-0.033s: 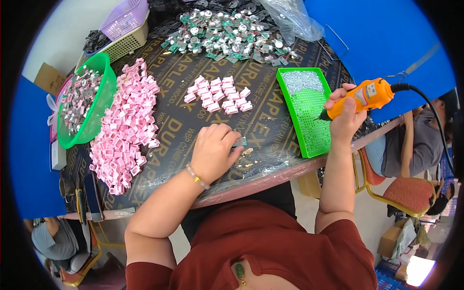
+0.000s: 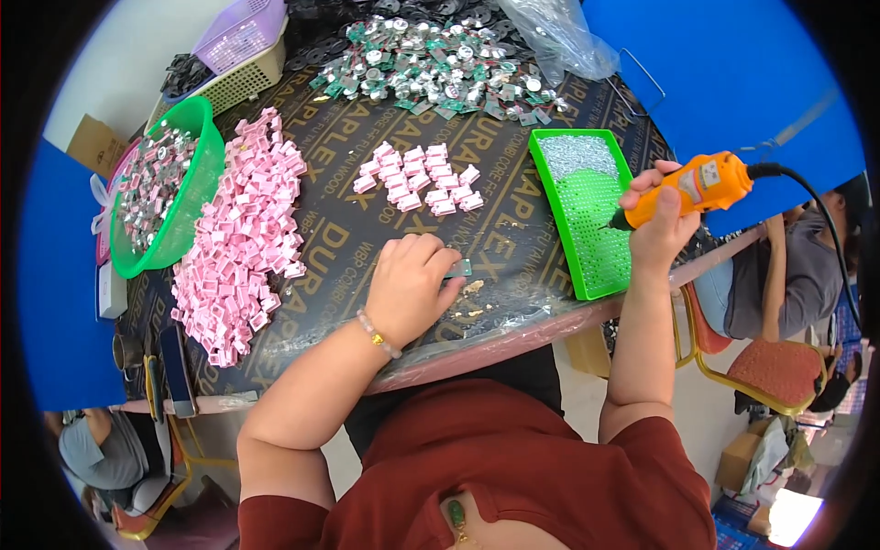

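My left hand (image 2: 408, 284) rests low over the table, fingers pinched on a small green circuit board (image 2: 461, 268); the hand covers most of that piece. An orange electric screwdriver (image 2: 701, 188) with a black cable is gripped in my right hand (image 2: 662, 215). Its dark tip points left, above a green perforated tray (image 2: 587, 291). Small silvery screws (image 2: 577, 158) fill the tray's far end. Beyond my left hand, several pink plastic housings (image 2: 417, 179) stand in short rows on the dark printed tabletop (image 2: 339, 220).
At left spreads a heap of pink housings (image 2: 240, 238) beside a green basket (image 2: 197, 206) of small metal parts. Circuit boards with silvery discs (image 2: 440, 69) are piled at the back, next to a clear plastic bag (image 2: 559, 41). Other people sit at both sides.
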Action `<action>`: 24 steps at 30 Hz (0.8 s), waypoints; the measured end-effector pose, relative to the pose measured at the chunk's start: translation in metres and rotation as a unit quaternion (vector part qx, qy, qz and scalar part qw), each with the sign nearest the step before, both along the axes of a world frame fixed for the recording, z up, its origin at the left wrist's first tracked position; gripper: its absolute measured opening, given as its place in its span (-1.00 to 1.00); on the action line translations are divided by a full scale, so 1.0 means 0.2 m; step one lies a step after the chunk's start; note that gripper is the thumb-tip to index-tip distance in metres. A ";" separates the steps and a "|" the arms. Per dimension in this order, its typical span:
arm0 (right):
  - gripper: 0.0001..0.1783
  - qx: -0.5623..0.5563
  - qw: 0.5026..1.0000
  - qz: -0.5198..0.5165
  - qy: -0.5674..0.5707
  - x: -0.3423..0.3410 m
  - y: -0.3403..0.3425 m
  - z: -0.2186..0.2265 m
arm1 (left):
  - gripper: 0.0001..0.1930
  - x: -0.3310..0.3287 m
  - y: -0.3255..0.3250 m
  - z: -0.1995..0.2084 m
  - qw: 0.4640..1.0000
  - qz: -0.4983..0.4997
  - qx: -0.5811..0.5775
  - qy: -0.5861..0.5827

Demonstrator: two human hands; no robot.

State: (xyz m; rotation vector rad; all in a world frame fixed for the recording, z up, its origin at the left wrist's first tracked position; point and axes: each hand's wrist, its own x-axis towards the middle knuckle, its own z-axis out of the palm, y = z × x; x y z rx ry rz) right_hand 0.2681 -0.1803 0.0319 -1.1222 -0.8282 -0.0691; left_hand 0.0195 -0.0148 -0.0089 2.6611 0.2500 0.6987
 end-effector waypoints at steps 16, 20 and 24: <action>-0.40 0.051 0.918 0.374 0.121 -0.64 0.34 0.02 | -0.79 -0.01 0.01 -0.03 1.000 0.008 -0.028 0.009; -0.29 -0.010 0.938 0.320 0.129 -0.67 0.37 0.02 | -0.81 0.00 0.01 -0.02 1.000 0.011 -0.028 0.009; -0.29 -0.024 0.937 0.322 0.129 -0.66 0.36 0.02 | -0.81 -0.01 0.01 -0.03 1.000 0.010 -0.027 0.008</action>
